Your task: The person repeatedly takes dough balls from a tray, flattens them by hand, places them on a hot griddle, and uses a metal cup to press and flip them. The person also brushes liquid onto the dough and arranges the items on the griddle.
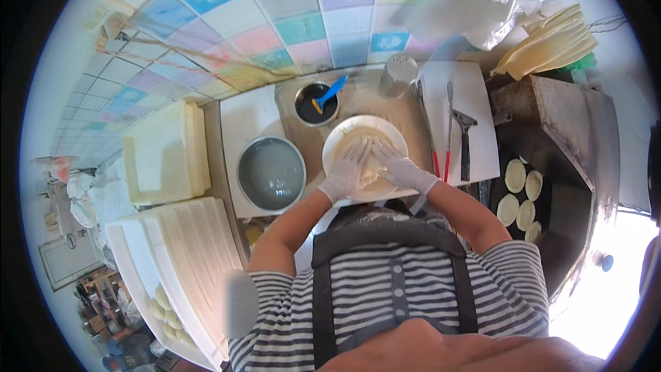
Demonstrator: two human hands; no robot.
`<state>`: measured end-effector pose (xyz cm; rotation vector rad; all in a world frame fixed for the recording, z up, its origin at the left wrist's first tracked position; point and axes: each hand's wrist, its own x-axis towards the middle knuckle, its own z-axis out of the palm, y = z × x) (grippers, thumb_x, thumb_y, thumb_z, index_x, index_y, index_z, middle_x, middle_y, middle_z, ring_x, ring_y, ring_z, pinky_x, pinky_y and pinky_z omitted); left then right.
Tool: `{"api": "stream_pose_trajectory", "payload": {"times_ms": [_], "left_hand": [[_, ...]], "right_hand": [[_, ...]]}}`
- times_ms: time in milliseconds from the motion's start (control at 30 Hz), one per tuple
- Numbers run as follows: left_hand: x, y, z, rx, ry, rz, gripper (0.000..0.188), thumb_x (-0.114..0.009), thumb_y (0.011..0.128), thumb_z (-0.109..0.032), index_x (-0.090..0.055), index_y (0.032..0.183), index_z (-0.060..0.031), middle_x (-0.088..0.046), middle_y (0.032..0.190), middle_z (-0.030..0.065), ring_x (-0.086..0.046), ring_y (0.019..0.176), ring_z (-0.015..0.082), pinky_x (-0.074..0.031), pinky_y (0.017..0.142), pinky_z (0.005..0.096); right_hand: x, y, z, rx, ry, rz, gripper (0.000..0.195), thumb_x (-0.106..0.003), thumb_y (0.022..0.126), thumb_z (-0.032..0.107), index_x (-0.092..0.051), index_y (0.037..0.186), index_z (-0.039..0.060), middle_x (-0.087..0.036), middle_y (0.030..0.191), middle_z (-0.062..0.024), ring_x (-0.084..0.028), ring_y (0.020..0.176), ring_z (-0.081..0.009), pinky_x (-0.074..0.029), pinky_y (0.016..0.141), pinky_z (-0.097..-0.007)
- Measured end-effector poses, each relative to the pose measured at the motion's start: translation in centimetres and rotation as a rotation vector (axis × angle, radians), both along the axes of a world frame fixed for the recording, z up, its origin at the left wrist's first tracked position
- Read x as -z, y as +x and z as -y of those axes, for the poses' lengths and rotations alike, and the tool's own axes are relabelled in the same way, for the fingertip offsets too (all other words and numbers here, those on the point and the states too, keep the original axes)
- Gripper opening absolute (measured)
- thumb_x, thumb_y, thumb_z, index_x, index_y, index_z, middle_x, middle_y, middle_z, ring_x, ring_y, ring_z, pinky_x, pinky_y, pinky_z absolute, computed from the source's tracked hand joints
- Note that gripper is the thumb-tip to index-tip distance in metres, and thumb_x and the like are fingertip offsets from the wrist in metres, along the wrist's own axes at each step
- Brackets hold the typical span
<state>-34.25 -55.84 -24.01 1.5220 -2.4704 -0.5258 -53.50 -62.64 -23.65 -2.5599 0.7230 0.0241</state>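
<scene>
My left hand [346, 170] and my right hand [400, 165], both in thin whitish gloves, lie side by side over a round white plate or shallow dish [335, 137]. Their fingertips nearly meet near its middle, on pale, dough-like material [371, 170]. Whether the fingers grip any of it cannot be told. Behind the plate stands a metal bowl of dark liquid [305, 112] with a blue-handled brush [332, 91] in it. To the left sits a large metal bowl [271, 173] of greyish liquid.
A shaker [397, 76], red-handled tools [449, 134] and a black-handled scraper [465, 147] lie right of the plate. Further right, a dark metal griddle [555, 227] holds several flat dough rounds [507, 210]. White plastic trays [199, 237] stand at the left, one with dough pieces [162, 297].
</scene>
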Motion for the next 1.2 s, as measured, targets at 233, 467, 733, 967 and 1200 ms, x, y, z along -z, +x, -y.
{"api": "stream_pose_trajectory", "payload": {"times_ms": [233, 467, 733, 967, 1200], "left_hand": [[1.6, -3.1, -0.7, 0.031, 0.192, -0.147, 0.061, -0.049, 0.081, -0.051, -0.051, 0.124, -0.0083, -0.050, 0.125, 0.0191, -0.039, 0.122, 0.0371, -0.021, 0.106, 0.0480], [-0.9, -0.7, -1.1, -0.127, -0.090, -0.074, 0.076, -0.058, 0.079, -0.044, -0.030, 0.136, -0.0014, -0.030, 0.138, 0.0249, -0.027, 0.129, 0.0396, -0.019, 0.107, 0.0482], [-2.1, 0.4, -1.8, -0.659, 0.486, -1.212, 0.071, -0.047, 0.087, -0.046, -0.025, 0.140, -0.0037, -0.024, 0.145, 0.0155, -0.022, 0.134, 0.0279, -0.018, 0.109, 0.0370], [3.2, 4.3, -3.7, -0.673, 0.706, -1.854, 0.057, -0.026, 0.098, -0.038, -0.019, 0.142, -0.0029, -0.019, 0.148, 0.0110, -0.016, 0.137, 0.0245, -0.012, 0.111, 0.0328], [0.7, 3.9, -2.9, -0.648, 0.801, -1.870, 0.053, -0.023, 0.097, -0.038, -0.021, 0.142, -0.0091, -0.016, 0.150, 0.0071, -0.013, 0.138, 0.0208, -0.012, 0.110, 0.0379]], "right_hand": [[-0.6, 4.5, 2.0, -0.223, 0.121, -0.143, 0.072, -0.054, 0.084, 0.035, -0.021, 0.142, 0.0065, -0.018, 0.148, -0.0145, -0.017, 0.136, -0.0331, -0.018, 0.110, -0.0432], [0.1, 2.0, -0.4, -0.014, -0.037, -0.081, 0.078, -0.053, 0.083, 0.044, -0.020, 0.141, 0.0019, -0.020, 0.146, -0.0197, -0.017, 0.136, -0.0334, -0.016, 0.110, -0.0426], [-1.6, 7.4, -0.6, 0.136, -0.143, -0.149, 0.084, -0.050, 0.081, 0.053, -0.021, 0.140, 0.0000, -0.022, 0.146, -0.0186, -0.015, 0.137, -0.0317, -0.010, 0.112, -0.0410], [2.0, 3.6, -1.1, 0.109, -0.278, -0.076, 0.070, -0.046, 0.085, 0.045, -0.030, 0.137, -0.0004, -0.026, 0.144, -0.0192, -0.021, 0.135, -0.0307, -0.014, 0.111, -0.0400], [-0.1, 6.4, -5.3, -0.039, -0.134, 0.070, 0.070, -0.048, 0.084, 0.041, -0.032, 0.135, -0.0030, -0.030, 0.142, -0.0197, -0.025, 0.134, -0.0295, -0.017, 0.110, -0.0400]]}}
